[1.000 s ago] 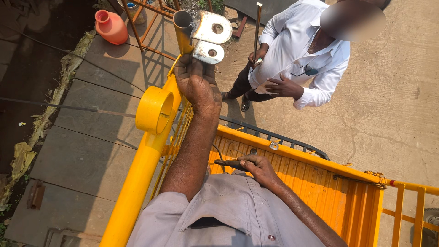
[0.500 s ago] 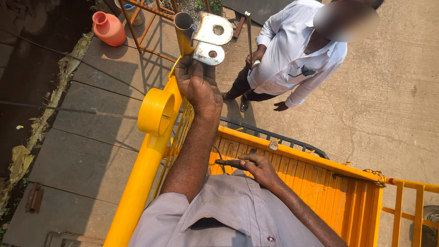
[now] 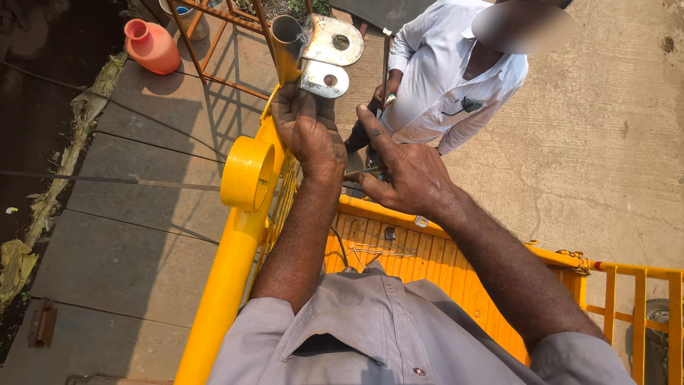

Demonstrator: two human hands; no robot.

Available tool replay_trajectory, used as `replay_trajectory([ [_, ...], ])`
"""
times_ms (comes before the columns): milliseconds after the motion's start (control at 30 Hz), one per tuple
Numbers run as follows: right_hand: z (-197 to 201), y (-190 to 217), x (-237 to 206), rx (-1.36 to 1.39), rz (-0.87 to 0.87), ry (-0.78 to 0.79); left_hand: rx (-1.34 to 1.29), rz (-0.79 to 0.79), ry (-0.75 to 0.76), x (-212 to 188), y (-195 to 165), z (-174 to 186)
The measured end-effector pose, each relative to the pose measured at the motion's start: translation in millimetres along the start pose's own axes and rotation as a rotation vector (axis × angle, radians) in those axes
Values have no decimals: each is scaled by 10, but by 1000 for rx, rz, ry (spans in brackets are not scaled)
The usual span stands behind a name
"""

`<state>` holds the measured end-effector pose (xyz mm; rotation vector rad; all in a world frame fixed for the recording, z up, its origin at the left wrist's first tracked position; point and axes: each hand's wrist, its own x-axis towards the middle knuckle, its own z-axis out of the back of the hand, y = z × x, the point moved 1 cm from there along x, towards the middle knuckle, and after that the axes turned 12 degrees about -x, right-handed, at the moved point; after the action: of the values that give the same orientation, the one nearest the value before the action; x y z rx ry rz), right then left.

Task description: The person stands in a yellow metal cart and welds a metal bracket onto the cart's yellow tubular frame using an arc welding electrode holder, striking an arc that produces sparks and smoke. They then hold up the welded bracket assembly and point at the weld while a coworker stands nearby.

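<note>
Yellow steel pipe w/ bare metal lug plates (image 3: pixel 324 57) is gripped by left hand (image 3: pixel 308 132): rigid, likely heavy, best held below plates. Thin dark tool (image 3: pixel 356 173) is pinched by right hand (image 3: pixel 406 175) at 3 o'clock.

Both arms extend forward from grey short sleeves, forearms bare. Left hand (image 3: pixel 308 132): raised highest, back toward the camera, fingers curled shut in a fist-like grip, wrist straight. Right hand (image 3: pixel 402 171): just beside the left and slightly lower, back up, index finger extended upward, remaining fingers pinched together at the fingertips.
</note>
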<state>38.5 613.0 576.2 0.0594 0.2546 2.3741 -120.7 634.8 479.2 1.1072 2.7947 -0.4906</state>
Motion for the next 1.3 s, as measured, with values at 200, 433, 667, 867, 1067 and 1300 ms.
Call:
replay_trajectory([
  [200, 133, 140, 485, -148, 125, 38, 4, 7, 18, 41, 5, -1],
  [433, 214, -9, 789, -335, 79, 105, -49, 3, 63, 0, 42, 55],
  [667, 298, 148, 650, -385, 210, 70, -54, 3, 56, -8, -2, 1],
  [867, 543, 54, 702, -237, -63, 227, -41, 20, 43, -43, -47, -77],
  [1067, 376, 145, 555, -297, 214, 52, -55, 40, 89, -57, -66, -53],
  [1300, 436, 145, 645, -276, 173, 115, -54, 27, 82, -32, -47, -51],
])
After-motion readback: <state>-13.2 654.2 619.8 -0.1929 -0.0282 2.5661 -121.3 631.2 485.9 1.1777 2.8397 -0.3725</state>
